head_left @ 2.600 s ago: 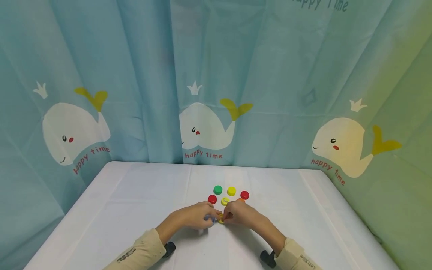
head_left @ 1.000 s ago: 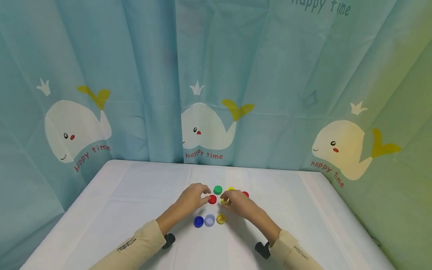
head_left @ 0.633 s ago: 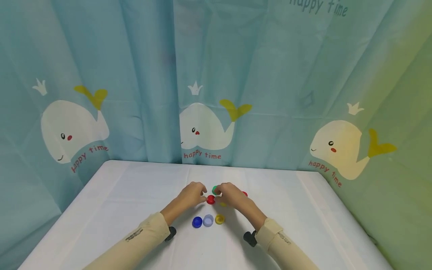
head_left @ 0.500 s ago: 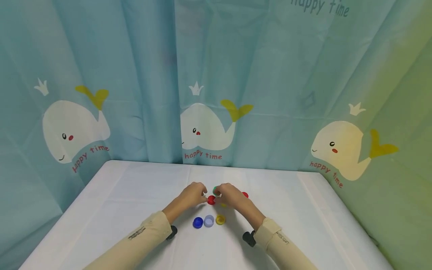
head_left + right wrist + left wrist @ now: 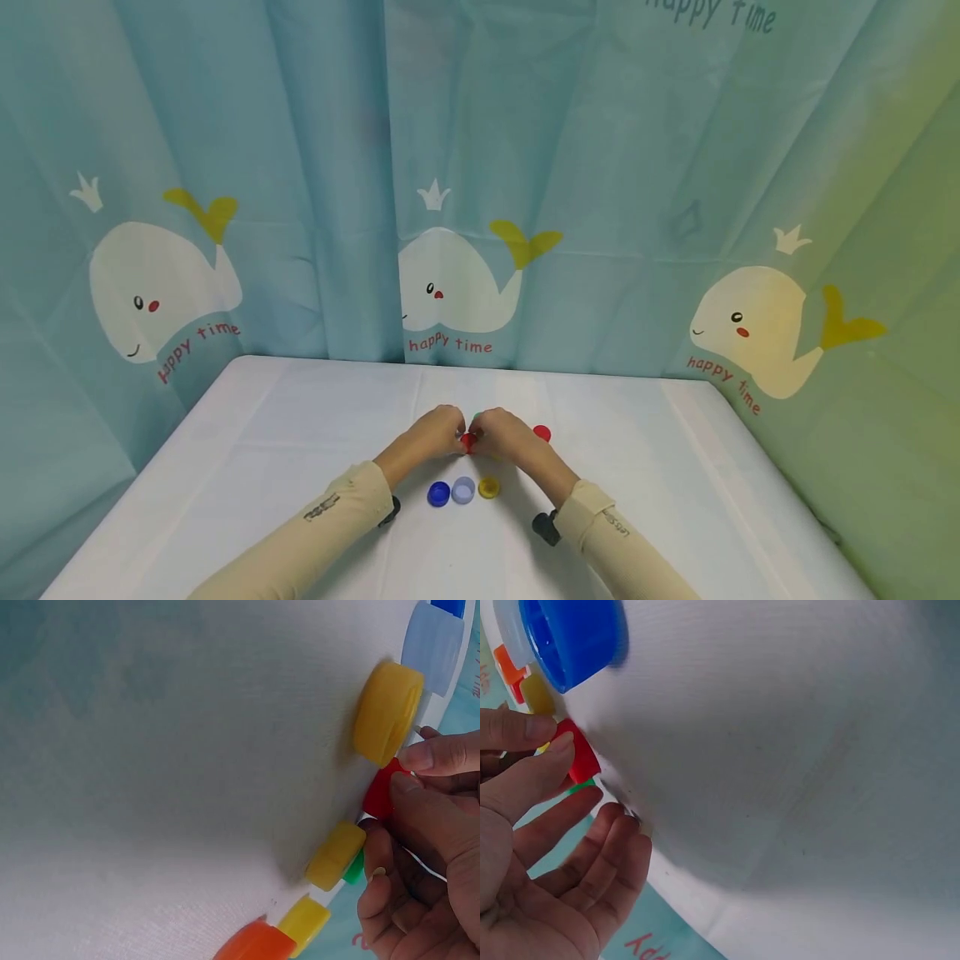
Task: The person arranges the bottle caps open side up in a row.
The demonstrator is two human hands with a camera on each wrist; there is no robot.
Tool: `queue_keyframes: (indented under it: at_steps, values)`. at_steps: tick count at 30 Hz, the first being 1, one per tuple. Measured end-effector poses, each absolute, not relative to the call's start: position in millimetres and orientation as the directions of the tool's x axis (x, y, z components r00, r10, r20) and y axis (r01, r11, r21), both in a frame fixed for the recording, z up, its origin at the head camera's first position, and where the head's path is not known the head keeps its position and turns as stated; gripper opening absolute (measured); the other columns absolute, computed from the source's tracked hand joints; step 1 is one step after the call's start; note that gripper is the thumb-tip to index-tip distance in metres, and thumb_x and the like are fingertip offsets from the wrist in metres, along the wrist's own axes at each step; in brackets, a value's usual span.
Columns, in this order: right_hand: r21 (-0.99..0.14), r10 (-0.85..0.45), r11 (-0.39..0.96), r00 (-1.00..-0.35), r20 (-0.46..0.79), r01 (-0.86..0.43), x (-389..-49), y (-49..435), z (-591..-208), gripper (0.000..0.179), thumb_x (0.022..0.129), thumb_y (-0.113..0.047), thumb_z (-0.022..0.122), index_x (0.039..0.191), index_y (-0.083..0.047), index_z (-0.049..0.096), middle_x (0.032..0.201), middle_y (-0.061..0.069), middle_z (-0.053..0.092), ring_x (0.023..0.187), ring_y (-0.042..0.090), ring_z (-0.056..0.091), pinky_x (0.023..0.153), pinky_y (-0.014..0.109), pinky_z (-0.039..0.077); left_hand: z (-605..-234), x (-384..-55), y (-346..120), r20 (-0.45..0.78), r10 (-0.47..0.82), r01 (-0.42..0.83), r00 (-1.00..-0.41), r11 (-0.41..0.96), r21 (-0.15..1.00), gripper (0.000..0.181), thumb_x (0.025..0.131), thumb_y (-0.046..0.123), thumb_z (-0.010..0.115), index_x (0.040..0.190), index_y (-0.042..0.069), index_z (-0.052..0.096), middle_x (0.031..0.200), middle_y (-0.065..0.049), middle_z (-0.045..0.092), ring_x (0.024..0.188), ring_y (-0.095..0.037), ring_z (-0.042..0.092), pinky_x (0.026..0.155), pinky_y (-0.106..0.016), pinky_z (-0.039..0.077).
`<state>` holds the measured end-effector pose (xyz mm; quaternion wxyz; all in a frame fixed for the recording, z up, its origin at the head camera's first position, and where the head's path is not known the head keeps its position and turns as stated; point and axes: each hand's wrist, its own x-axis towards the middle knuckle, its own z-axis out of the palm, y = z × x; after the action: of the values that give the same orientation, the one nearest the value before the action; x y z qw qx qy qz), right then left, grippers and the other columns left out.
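A small red bottle cap (image 5: 468, 442) stands on the white table between my two hands. My left hand (image 5: 433, 432) pinches it from the left; in the left wrist view the thumb lies against the red cap (image 5: 585, 756), its other fingers loosely bent. From the right, my right hand (image 5: 507, 435) pinches the same red cap (image 5: 381, 793) with thumb and bent fingers. Nearer to me, a blue cap (image 5: 438, 494), a pale blue cap (image 5: 463, 490) and a yellow cap (image 5: 489, 487) form a row, hollow sides up.
Another red cap (image 5: 542, 433) sits right of my right hand. Near that hand in the right wrist view are yellow (image 5: 337, 855) and orange (image 5: 259, 943) caps, with a green cap (image 5: 355, 868) partly hidden. A blue curtain (image 5: 600, 167) hangs behind the table.
Both hands left the yellow cap of the front row and moved farther from me, to the red cap. In the last half second they closed in on it from both sides.
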<state>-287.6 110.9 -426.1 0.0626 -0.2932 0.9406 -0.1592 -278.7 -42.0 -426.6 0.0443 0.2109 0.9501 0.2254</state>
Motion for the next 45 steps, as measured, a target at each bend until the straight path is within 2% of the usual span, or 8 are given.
queue_keyframes:
  at_steps: [10,19,26,32,38,45]
  values:
    - [-0.241,-0.565,0.800,-0.825,0.003,-0.549,-285,110,-431,0.020,0.076,-0.013,0.080,0.093,-0.006,0.072,0.077,-0.003,0.064,0.071,0.009,0.056,0.070,0.020,0.049,-427,-276,-43,0.024,0.433,0.398,-0.901,0.805,0.440,0.017,0.074,0.009,0.080,0.086,0.001,0.071,0.079,-0.003,0.062,0.074,-0.017,0.054,0.075,-0.033,0.049]
    - [-0.264,-0.584,0.782,-0.812,0.006,-0.564,-286,111,-432,0.020,0.077,-0.012,0.079,0.095,-0.006,0.071,0.078,-0.003,0.063,0.072,0.008,0.056,0.070,0.017,0.048,-428,-276,-44,0.042,0.458,0.429,-0.888,0.794,0.430,0.020,0.074,0.010,0.080,0.088,0.000,0.072,0.081,-0.004,0.061,0.075,-0.016,0.053,0.075,-0.033,0.048]
    - [-0.272,-0.591,0.776,-0.806,0.003,-0.570,-286,111,-431,0.022,0.077,-0.014,0.079,0.095,-0.004,0.071,0.080,-0.001,0.063,0.074,0.009,0.057,0.069,0.016,0.048,-430,-275,-45,0.015,0.445,0.408,-0.895,0.807,0.426,0.020,0.076,0.013,0.079,0.090,0.001,0.073,0.082,-0.003,0.060,0.075,-0.015,0.053,0.079,-0.033,0.048]
    - [-0.297,-0.579,0.780,-0.815,-0.008,-0.551,-287,111,-433,0.023,0.077,-0.014,0.079,0.096,-0.004,0.071,0.082,-0.001,0.060,0.074,0.009,0.055,0.069,0.016,0.048,-431,-274,-47,-0.002,0.466,0.421,-0.885,0.800,0.428,0.022,0.077,0.014,0.078,0.094,0.001,0.072,0.082,-0.002,0.059,0.073,-0.014,0.051,0.076,-0.032,0.048]
    - [-0.269,-0.590,0.776,-0.808,0.011,-0.570,-286,113,-438,0.022,0.078,-0.018,0.079,0.094,-0.006,0.070,0.080,-0.003,0.056,0.070,0.008,0.051,0.067,0.016,0.047,-432,-272,-50,-0.004,0.479,0.428,-0.878,0.787,0.445,0.027,0.078,0.017,0.077,0.099,0.002,0.071,0.084,-0.001,0.060,0.076,-0.013,0.054,0.076,-0.030,0.047]
    - [-0.222,-0.608,0.764,-0.791,0.066,-0.606,-283,116,-435,0.022,0.078,-0.023,0.078,0.091,-0.007,0.070,0.077,-0.004,0.055,0.067,0.008,0.050,0.063,0.016,0.045,-432,-270,-54,0.032,0.517,0.471,-0.856,0.751,0.463,0.028,0.081,0.020,0.075,0.101,0.001,0.071,0.088,-0.004,0.064,0.084,-0.017,0.058,0.081,-0.033,0.047]
